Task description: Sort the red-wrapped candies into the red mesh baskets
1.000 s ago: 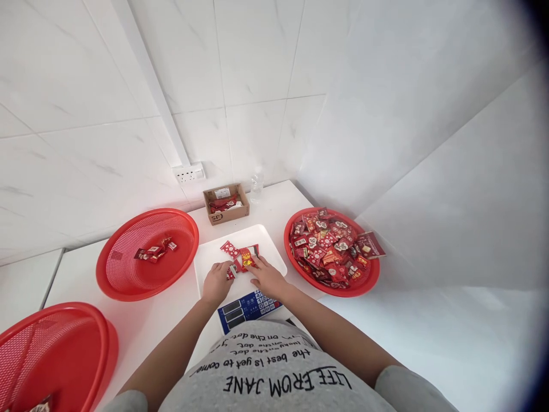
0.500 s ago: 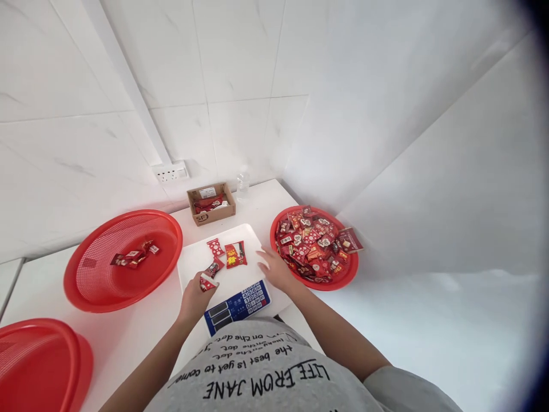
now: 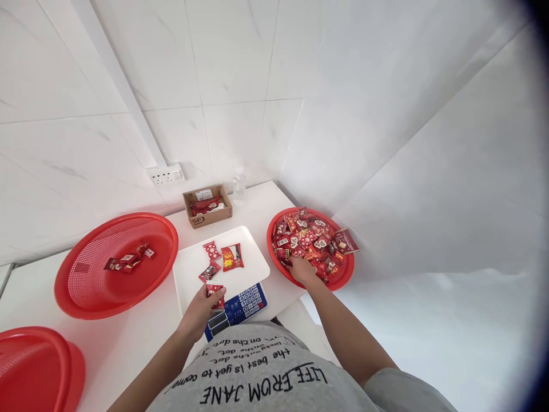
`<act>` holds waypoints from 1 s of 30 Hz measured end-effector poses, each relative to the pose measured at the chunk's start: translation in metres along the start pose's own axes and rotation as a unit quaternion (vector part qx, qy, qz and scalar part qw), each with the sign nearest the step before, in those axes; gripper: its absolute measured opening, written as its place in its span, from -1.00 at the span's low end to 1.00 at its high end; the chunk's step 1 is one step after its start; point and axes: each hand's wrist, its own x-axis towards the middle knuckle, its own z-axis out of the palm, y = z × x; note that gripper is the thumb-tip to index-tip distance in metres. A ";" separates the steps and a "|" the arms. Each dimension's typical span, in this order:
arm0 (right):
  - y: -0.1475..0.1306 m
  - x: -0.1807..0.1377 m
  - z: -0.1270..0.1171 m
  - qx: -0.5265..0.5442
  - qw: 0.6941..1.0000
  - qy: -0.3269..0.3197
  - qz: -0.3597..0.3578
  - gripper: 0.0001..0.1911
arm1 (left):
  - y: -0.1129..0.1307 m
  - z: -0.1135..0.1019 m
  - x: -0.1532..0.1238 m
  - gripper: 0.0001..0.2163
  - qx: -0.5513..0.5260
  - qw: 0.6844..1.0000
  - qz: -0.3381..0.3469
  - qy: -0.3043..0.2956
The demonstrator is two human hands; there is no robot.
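Note:
My left hand [image 3: 201, 309] is closed on a small red candy packet [image 3: 215, 291], held just above the near edge of the white scale tray [image 3: 253, 260]. Three red packets [image 3: 222, 257] lie on that tray. My right hand [image 3: 301, 268] reaches into the red basket full of candy packets [image 3: 312, 242] on the right, with its fingers down among the packets; whether it grips one is hidden. The scale's blue keypad [image 3: 244, 303] shows below the tray.
A large red basket [image 3: 86, 286] with a few packets stands at the left, and another red basket [image 3: 38, 366] at the bottom left corner. A small cardboard box [image 3: 207, 206] and a clear bottle [image 3: 239, 187] stand by the tiled wall.
My right hand left the scale tray and moved right into the full basket. My left hand lifted one packet off the tray and drew it toward me.

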 end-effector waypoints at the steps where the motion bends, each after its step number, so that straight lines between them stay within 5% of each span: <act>1: -0.002 0.003 -0.001 0.001 1.000 -0.010 0.000 -0.60 | -0.001 0.000 -0.001 -0.60 -0.002 1.000 -0.001 -0.004; 7: 0.001 0.014 0.004 -0.014 0.998 -0.030 0.044 -0.40 | -0.008 -0.007 -0.002 -0.62 -0.010 1.000 -0.022 0.007; 12: 0.003 0.015 0.009 -0.023 0.999 0.001 0.049 -0.42 | -0.007 -0.009 -0.003 -0.62 -0.019 0.999 -0.039 0.010; 17: 0.004 0.015 0.012 0.045 0.995 0.068 0.050 -0.59 | -0.002 -0.005 -0.005 -0.62 -0.022 0.999 -0.031 0.011; 26: 0.019 0.011 0.006 0.172 0.982 0.077 0.025 -0.71 | -0.002 -0.008 -0.005 -0.62 -0.010 0.999 -0.030 0.006; 30: 0.027 0.004 0.002 0.316 0.946 0.070 0.026 -0.69 | -0.002 -0.008 -0.004 -0.63 -0.010 0.999 -0.030 -0.002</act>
